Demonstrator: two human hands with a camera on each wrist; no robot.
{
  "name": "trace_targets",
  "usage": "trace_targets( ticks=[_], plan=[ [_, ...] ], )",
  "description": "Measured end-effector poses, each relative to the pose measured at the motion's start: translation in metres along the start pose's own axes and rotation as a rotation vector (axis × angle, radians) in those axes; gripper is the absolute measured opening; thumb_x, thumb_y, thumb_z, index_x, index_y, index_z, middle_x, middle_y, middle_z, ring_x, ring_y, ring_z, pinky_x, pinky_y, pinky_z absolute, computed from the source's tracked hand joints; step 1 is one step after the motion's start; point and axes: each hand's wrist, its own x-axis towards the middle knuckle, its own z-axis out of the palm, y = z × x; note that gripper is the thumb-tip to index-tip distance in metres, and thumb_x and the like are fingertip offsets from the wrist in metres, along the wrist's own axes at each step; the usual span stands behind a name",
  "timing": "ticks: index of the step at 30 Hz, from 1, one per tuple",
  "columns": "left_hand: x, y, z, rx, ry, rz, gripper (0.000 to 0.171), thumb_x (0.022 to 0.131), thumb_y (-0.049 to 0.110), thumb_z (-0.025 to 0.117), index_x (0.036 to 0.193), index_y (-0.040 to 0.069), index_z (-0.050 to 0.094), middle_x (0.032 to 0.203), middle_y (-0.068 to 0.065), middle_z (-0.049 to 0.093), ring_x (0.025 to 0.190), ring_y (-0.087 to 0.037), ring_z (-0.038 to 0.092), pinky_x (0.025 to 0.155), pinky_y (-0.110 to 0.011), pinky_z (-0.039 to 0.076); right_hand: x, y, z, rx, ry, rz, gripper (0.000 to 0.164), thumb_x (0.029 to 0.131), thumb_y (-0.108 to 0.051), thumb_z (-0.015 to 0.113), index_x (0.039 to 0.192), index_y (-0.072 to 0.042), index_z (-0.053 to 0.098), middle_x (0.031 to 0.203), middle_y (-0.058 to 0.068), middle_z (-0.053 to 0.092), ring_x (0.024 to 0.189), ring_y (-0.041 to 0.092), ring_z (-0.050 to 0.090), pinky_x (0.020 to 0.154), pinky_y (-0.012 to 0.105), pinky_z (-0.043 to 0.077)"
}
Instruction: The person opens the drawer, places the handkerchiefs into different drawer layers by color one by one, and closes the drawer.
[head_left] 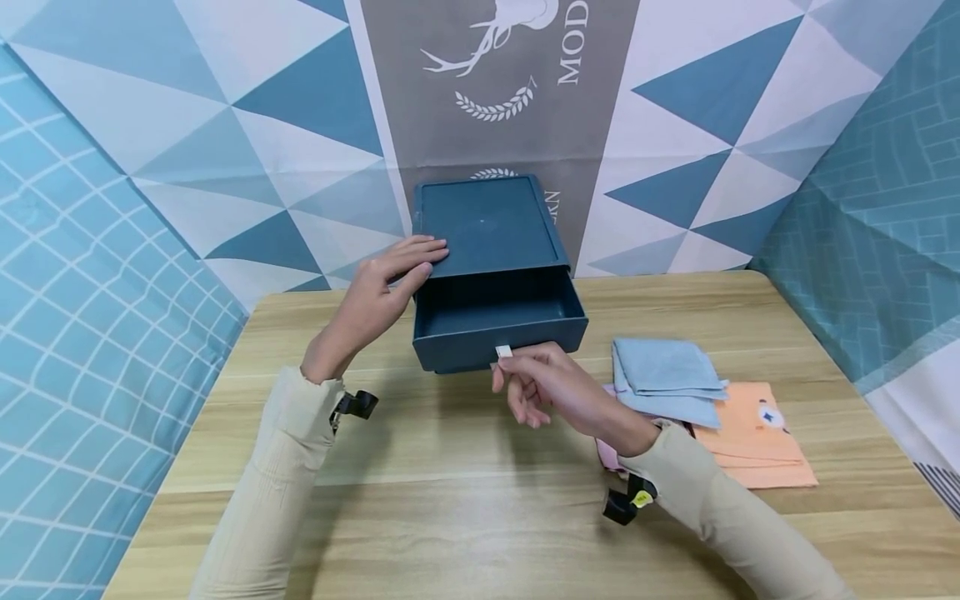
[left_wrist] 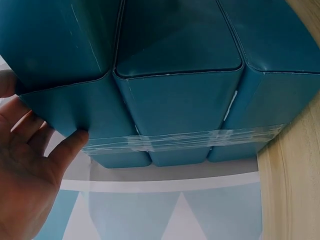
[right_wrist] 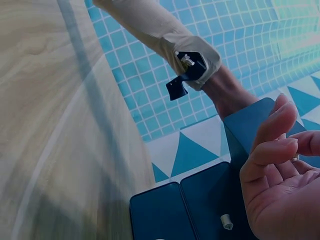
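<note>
A dark blue drawer cabinet (head_left: 487, 225) stands at the back of the table, its top drawer (head_left: 457, 352) pulled out and bare inside. My right hand (head_left: 558, 383) pinches the small white knob (head_left: 504, 352) on that drawer's front between thumb and forefinger, the other fingers loosely bent. On the cabinet's upper left edge rests my left hand (head_left: 378, 287), fingers straight over the top. In the left wrist view its thumb (left_wrist: 70, 147) lies against the cabinet's side, where clear tape (left_wrist: 175, 142) runs across three stacked sections. Closed lower drawers (right_wrist: 162, 212) appear in the right wrist view.
To the right lie folded cloths: a light blue one (head_left: 663, 375) on top, an orange one (head_left: 761, 446) and a partly covered pink one (head_left: 607, 454). Patterned wall cloth (head_left: 502, 92) hangs right behind the cabinet. The wooden table (head_left: 465, 517) spreads out in front.
</note>
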Motion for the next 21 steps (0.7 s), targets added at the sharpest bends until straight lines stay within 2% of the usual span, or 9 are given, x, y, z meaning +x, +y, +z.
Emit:
trace_targets(
  ticks=[21],
  plan=[
    [-0.001,0.002,0.000,0.002,-0.002,-0.018,0.034,0.106,0.024,0.050,0.137,0.017,0.063,0.143,0.003,0.056,0.143,-0.015,0.038,0.119,-0.037,0.027,-0.022,0.003,0.010,0.039,-0.032,0.007,0.040,0.106,-0.030,0.048,0.096,0.006,0.062,0.061,0.009,0.061,0.046,0.016,0.052,0.042,0.024,0.038]
  ],
)
